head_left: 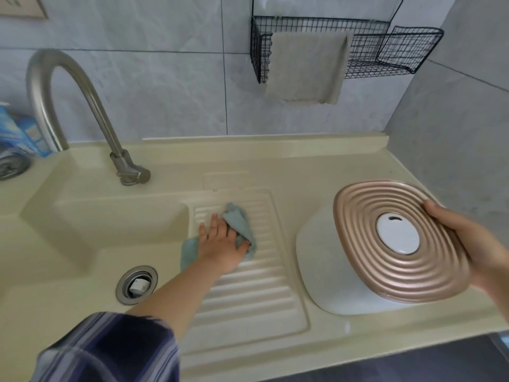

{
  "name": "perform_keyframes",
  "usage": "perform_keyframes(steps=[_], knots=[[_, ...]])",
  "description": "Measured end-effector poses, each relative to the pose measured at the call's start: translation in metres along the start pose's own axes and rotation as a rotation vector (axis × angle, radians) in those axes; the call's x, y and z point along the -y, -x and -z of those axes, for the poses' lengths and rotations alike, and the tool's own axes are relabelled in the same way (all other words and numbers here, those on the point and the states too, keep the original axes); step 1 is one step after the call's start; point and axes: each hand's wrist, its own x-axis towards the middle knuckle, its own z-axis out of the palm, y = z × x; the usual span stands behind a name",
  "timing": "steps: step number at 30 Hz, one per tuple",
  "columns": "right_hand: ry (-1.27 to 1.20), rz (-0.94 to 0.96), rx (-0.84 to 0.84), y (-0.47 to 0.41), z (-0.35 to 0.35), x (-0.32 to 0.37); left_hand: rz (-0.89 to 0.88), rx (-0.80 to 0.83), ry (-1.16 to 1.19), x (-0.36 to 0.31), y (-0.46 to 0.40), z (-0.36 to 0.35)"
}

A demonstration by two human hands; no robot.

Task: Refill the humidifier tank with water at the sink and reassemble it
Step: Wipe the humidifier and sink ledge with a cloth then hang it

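humidifier lid [396,244] tilted over tank [316,260] edge

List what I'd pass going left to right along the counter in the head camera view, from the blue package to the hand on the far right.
blue package → faucet → sink drain → left hand on the teal cloth → white humidifier tank → rose-gold ribbed lid → right hand

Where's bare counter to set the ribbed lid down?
Free: the lower ribbed drainboard below the left hand, and the flat counter strip between the steel faucet and the white humidifier tank. Crowded: the upper ribs under the teal cloth, and the right end, where the right hand holds the rose-gold ribbed lid over the tank.
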Motion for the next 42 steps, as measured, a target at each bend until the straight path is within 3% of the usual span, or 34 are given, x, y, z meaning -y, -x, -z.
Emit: perform_keyframes(steps=[4,8,11,16,18,22,24,28,31,35,39,42], knots=[[-0.015,-0.004,-0.016,0.002,-0.002,0.002,-0.139,0.031,0.028,-0.006,0.022,-0.006],[-0.011,0.044,-0.033,0.000,-0.003,0.006,-0.223,0.001,0.245,-0.006,0.033,0.002],[0.008,0.049,-0.043,-0.001,-0.005,0.008,-0.173,-0.087,0.402,-0.020,0.039,0.007],[0.013,0.060,-0.060,0.005,-0.015,0.012,-0.060,-0.309,0.223,-0.052,0.046,0.000],[0.014,0.053,-0.070,0.009,-0.017,0.015,-0.019,-0.375,0.423,-0.056,0.045,0.001],[0.091,0.040,-0.072,0.012,-0.013,0.023,0.231,-0.415,0.957,-0.051,0.043,0.030],[0.199,0.060,-0.167,0.009,-0.013,0.029,0.301,-0.438,1.226,-0.043,0.043,0.055],[0.459,0.248,-0.420,0.004,-0.033,0.056,0.100,-0.397,1.683,-0.041,0.060,0.118],[0.530,0.353,-0.327,-0.005,-0.066,0.082,-0.057,-0.386,1.730,-0.056,0.071,0.166],[0.655,0.311,-0.154,-0.024,-0.122,0.106,-0.226,-0.325,1.736,-0.090,0.071,0.221],[0.472,0.080,0.051,-0.042,-0.156,0.117,-0.373,-0.219,1.733,-0.121,0.064,0.259],[0.274,0.096,0.163,-0.047,-0.158,0.124,-0.405,-0.182,1.673,-0.139,0.054,0.273]])
